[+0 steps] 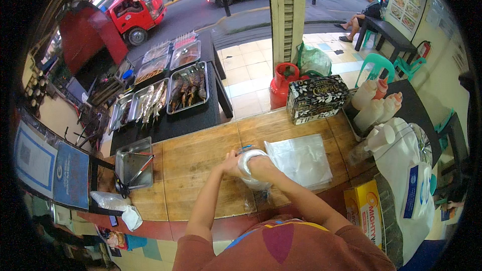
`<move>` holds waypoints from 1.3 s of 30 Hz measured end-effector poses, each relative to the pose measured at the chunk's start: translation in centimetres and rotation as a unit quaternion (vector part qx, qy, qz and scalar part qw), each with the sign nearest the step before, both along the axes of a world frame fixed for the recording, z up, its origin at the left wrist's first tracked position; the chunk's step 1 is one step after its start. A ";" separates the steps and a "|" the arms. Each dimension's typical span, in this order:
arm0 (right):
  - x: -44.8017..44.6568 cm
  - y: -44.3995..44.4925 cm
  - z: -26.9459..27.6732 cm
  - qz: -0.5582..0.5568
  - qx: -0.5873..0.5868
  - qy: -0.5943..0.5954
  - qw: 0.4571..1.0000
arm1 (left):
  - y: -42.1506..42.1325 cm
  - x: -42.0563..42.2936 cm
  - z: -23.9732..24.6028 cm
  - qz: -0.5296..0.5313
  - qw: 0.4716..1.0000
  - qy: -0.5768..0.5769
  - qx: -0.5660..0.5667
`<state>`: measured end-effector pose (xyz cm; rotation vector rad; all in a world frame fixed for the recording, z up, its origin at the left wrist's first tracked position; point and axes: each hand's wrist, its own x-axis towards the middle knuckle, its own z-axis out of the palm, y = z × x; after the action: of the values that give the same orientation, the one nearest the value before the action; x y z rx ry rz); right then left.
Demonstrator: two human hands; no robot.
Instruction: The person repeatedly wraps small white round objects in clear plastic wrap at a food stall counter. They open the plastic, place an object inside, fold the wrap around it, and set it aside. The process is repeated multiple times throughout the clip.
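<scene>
At the middle of the wooden counter [199, 180] is a white, round-rimmed stack [253, 154], perhaps foam bowls, in a clear plastic wrapper. My left hand [229, 165] grips its left side. My right hand [260, 168] reaches into the round opening, its fingertips hidden by the rim. Just right of the stack lies a flat pile of clear plastic bags [301, 160].
Metal trays of skewered grilled food [189, 88] stand on a black table ahead left. A steel tray with tongs [137, 162] sits left. A tip box [318, 98], squeeze bottles [371, 109] and a yellow carton [363, 210] are right. A red gas cylinder [280, 86] stands beyond the counter.
</scene>
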<state>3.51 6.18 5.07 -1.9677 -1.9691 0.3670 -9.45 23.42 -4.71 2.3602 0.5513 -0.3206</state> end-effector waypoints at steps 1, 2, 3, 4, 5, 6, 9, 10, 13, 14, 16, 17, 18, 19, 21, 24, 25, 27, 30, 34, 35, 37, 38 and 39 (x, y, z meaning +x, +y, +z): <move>0.0 0.0 0.0 -0.001 0.000 -0.002 1.000 | -1.0 -1.0 0.3 -0.005 0.999 -0.013 0.036; 0.0 -0.1 0.1 -0.002 -0.002 -0.004 1.000 | -2.1 -2.1 0.7 -0.011 0.996 -0.037 0.075; 0.0 -0.1 0.2 -0.002 -0.003 -0.009 1.000 | -3.5 -2.9 1.1 0.010 0.994 -0.030 0.102; -0.1 -0.2 0.3 -0.003 -0.006 -0.012 1.000 | -5.1 -3.7 1.3 0.029 0.990 -0.034 0.132; -0.1 -0.2 0.4 -0.005 -0.013 -0.017 1.000 | -6.6 -4.4 1.5 0.047 0.984 -0.046 0.163; -0.2 -0.2 0.5 -0.009 -0.005 -0.012 1.000 | -8.2 -5.1 1.7 0.061 0.976 -0.060 0.201; -0.3 -0.1 0.6 -0.017 -0.007 -0.014 1.000 | -12.1 -6.5 2.1 0.073 0.963 -0.069 0.251; -0.3 0.0 0.5 -0.015 -0.019 -0.021 0.999 | -13.4 -6.9 2.4 0.054 0.973 -0.032 0.223; -0.4 0.1 0.0 -0.018 -0.031 -0.023 0.999 | -17.0 -6.6 3.2 0.028 0.983 -0.042 0.176; -0.4 0.2 -0.2 -0.022 -0.031 -0.022 0.999 | -17.9 -6.0 3.5 0.025 0.979 -0.087 0.181; -0.4 0.2 -0.8 -0.024 -0.015 -0.027 0.999 | -19.1 -4.4 4.0 0.049 0.979 -0.134 0.145; -0.4 0.2 -1.1 -0.025 -0.011 -0.036 0.999 | -19.4 -3.7 4.3 0.057 0.977 -0.158 0.132; -0.4 0.2 -1.4 -0.027 -0.003 -0.026 0.999 | -19.7 -2.9 4.5 0.061 0.961 -0.193 0.186; -0.4 0.3 -1.7 -0.029 0.000 -0.022 0.999 | -19.4 -2.3 4.8 0.063 0.973 -0.116 0.191; -0.5 0.4 -2.1 -0.032 0.005 -0.016 0.999 | -19.0 -1.2 5.3 0.054 0.981 0.064 0.175; -1.1 0.6 -2.3 -0.057 0.012 -0.006 0.998 | -19.5 -0.7 5.5 0.131 0.887 -0.307 0.319; -1.4 0.7 -2.4 -0.078 0.016 -0.002 0.997 | -20.0 -0.7 5.5 0.136 0.894 -0.286 0.318; -2.1 1.0 -2.4 -0.109 0.030 -0.001 0.994 | -21.8 -0.8 5.3 0.173 0.915 -0.210 0.297; -2.9 0.9 -2.7 -0.128 0.053 -0.012 0.990 | -22.5 -0.2 5.0 0.129 0.913 -0.181 0.343; -3.1 1.0 -3.4 -0.128 0.063 -0.029 0.989 | -21.7 0.9 3.9 0.156 0.948 -0.193 0.199; -3.1 1.1 -3.4 -0.131 0.055 -0.026 0.990 | -21.4 1.5 3.5 0.177 0.961 -0.172 0.128; -3.1 1.2 -3.2 -0.127 0.035 -0.043 0.990 | -20.8 2.6 2.5 0.170 0.962 -0.172 0.127; -3.0 1.2 -3.0 -0.121 0.010 -0.049 0.991 | -20.4 3.1 2.0 0.141 0.951 -0.194 0.195; -3.0 1.2 -2.8 -0.117 0.009 -0.046 0.992 | -20.2 3.7 1.4 0.118 0.933 -0.213 0.265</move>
<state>0.50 7.38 2.26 -2.2114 -1.7594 0.2016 -5.79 3.25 -3.28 2.7145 0.7648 0.5041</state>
